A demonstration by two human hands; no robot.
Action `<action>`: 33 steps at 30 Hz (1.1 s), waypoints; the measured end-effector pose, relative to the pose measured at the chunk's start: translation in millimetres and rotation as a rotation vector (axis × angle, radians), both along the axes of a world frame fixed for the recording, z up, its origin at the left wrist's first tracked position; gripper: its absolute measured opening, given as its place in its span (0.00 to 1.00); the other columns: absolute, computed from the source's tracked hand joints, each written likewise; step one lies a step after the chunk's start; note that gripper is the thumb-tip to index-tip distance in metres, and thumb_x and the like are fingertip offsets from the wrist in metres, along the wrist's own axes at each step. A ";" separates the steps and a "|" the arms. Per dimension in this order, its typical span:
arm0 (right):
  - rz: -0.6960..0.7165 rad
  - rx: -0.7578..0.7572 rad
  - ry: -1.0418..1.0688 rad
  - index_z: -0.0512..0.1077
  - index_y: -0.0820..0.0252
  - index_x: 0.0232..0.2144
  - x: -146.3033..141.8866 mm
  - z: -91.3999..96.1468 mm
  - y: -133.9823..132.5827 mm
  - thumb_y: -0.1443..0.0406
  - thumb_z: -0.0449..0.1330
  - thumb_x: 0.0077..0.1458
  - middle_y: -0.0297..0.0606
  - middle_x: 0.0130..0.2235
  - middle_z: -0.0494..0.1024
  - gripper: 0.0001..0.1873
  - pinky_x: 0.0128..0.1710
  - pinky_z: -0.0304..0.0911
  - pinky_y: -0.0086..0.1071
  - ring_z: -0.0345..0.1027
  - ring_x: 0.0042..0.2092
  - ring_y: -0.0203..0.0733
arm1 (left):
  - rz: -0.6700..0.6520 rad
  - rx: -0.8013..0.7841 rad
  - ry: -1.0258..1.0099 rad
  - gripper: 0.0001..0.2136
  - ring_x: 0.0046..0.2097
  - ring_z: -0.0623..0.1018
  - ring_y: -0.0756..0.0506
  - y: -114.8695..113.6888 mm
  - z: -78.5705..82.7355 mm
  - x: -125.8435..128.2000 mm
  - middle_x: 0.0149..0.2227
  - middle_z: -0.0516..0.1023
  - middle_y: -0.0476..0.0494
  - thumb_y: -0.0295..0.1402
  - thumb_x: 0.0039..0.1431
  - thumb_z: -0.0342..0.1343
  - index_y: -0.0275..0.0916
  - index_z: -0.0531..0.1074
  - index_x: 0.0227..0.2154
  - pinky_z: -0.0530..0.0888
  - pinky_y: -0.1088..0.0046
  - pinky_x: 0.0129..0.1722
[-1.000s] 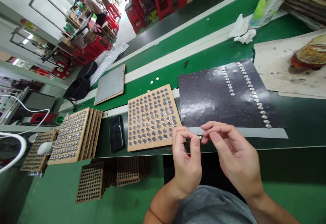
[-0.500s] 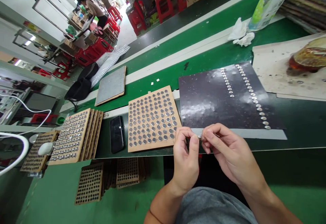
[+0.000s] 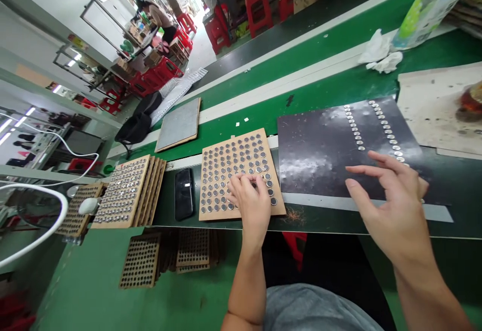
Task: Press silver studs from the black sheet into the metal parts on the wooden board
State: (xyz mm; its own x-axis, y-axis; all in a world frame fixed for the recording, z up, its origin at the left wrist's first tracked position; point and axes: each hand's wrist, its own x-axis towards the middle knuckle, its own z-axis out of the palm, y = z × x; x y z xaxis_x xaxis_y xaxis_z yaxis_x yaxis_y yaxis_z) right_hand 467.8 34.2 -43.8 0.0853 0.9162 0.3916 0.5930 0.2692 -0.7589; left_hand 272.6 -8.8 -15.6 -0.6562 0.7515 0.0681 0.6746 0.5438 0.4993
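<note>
My left hand (image 3: 251, 195) is over a tan board (image 3: 216, 216) set with rows of small round dark discs with silvery rims. Its fingers are bunched together, and whatever lies between them is hidden. To the right, my right hand (image 3: 395, 203) hovers over a dark, shiny sheet (image 3: 312, 135) with its fingers spread and nothing visible in them. Two lines of small silvery round pieces, a shorter row (image 3: 354, 127) and a longer row (image 3: 387, 129), lie on that sheet. The hand covers the near end of the longer row.
A black phone (image 3: 184, 194) lies left of the board, beside a stack of filled boards (image 3: 124, 190). Fine coppery strands (image 3: 294, 216) lie near the table edge. Farther back are a grey panel (image 3: 178, 124), crumpled tissue (image 3: 377, 49) and a bottle (image 3: 419, 19).
My hands were together at the table edge around a small metal piece. They have since parted: the left moved left over the board, the right moved right over the sheet and opened.
</note>
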 end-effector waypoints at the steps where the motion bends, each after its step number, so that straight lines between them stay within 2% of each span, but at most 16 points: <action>1: -0.013 0.014 -0.020 0.77 0.63 0.39 1.7 -2.7 2.0 0.52 0.54 0.63 0.56 0.58 0.71 0.21 0.60 0.52 0.60 0.62 0.61 0.66 | -0.013 -0.024 0.025 0.08 0.60 0.66 0.34 3.0 -3.0 1.0 0.50 0.69 0.35 0.35 0.68 0.47 0.41 0.68 0.33 0.59 0.41 0.59; 5: -0.090 0.020 -0.136 0.76 0.60 0.38 14.6 -13.5 11.5 0.52 0.53 0.62 0.54 0.58 0.70 0.19 0.58 0.54 0.59 0.59 0.62 0.66 | -0.022 -0.056 0.063 0.08 0.61 0.66 0.31 8.7 -10.4 4.1 0.50 0.70 0.33 0.34 0.67 0.48 0.40 0.68 0.32 0.60 0.39 0.58; 9: -0.176 -0.173 -0.299 0.73 0.58 0.36 31.4 -15.6 29.4 0.57 0.55 0.61 0.50 0.63 0.65 0.12 0.57 0.52 0.61 0.50 0.64 0.67 | 0.007 -0.055 0.090 0.08 0.61 0.65 0.30 5.9 -8.6 1.1 0.52 0.69 0.30 0.34 0.67 0.47 0.39 0.68 0.32 0.60 0.37 0.57; 12: -0.131 -0.310 -0.418 0.73 0.58 0.38 37.6 -9.6 48.0 0.60 0.56 0.62 0.49 0.63 0.63 0.09 0.57 0.49 0.61 0.47 0.64 0.66 | 0.027 -0.039 0.092 0.08 0.61 0.65 0.30 1.4 -5.1 0.3 0.51 0.68 0.31 0.33 0.67 0.47 0.39 0.68 0.34 0.60 0.38 0.57; 15: -0.066 -0.380 -0.473 0.73 0.59 0.38 36.8 -3.4 65.4 0.61 0.58 0.62 0.51 0.61 0.63 0.08 0.56 0.48 0.59 0.48 0.63 0.66 | 0.007 -0.001 0.071 0.08 0.60 0.66 0.31 -4.0 -2.3 2.9 0.51 0.69 0.33 0.34 0.67 0.48 0.40 0.69 0.34 0.61 0.39 0.57; 22: -0.028 -0.360 -0.423 0.72 0.62 0.30 32.3 -2.1 84.7 0.64 0.58 0.60 0.57 0.56 0.67 0.08 0.51 0.49 0.61 0.51 0.61 0.72 | -0.068 0.097 -0.048 0.08 0.58 0.67 0.33 -13.2 -1.1 10.0 0.50 0.70 0.36 0.34 0.66 0.51 0.41 0.70 0.32 0.59 0.39 0.57; 25: 0.006 -0.311 -0.343 0.72 0.62 0.28 29.7 3.7 76.7 0.65 0.60 0.57 0.56 0.52 0.70 0.08 0.53 0.51 0.63 0.54 0.60 0.71 | -0.088 0.142 -0.140 0.07 0.57 0.67 0.34 -14.6 -0.5 13.4 0.48 0.70 0.38 0.34 0.65 0.52 0.41 0.71 0.32 0.58 0.40 0.58; 28: 0.171 -0.222 -0.222 0.74 0.58 0.30 19.1 17.4 49.6 0.64 0.60 0.57 0.45 0.45 0.75 0.05 0.55 0.60 0.49 0.67 0.53 0.54 | -0.160 0.249 -0.336 0.07 0.52 0.70 0.38 -15.7 3.6 19.4 0.43 0.70 0.41 0.35 0.65 0.53 0.41 0.72 0.31 0.62 0.50 0.58; 30: 0.327 -0.096 -0.016 0.75 0.56 0.33 7.6 27.8 24.6 0.61 0.60 0.59 0.41 0.43 0.76 0.06 0.48 0.67 0.38 0.71 0.47 0.45 | -0.237 0.314 -0.502 0.08 0.49 0.71 0.41 -17.3 8.1 24.1 0.41 0.70 0.43 0.36 0.65 0.54 0.41 0.73 0.31 0.65 0.58 0.56; 33: 0.471 -0.057 0.248 0.75 0.54 0.35 -10.8 39.8 -8.4 0.61 0.60 0.63 0.38 0.40 0.76 0.05 0.38 0.69 0.31 0.73 0.40 0.40 | -0.341 0.361 -0.715 0.09 0.45 0.72 0.45 -21.2 14.9 29.2 0.38 0.68 0.45 0.39 0.66 0.56 0.41 0.74 0.32 0.67 0.65 0.51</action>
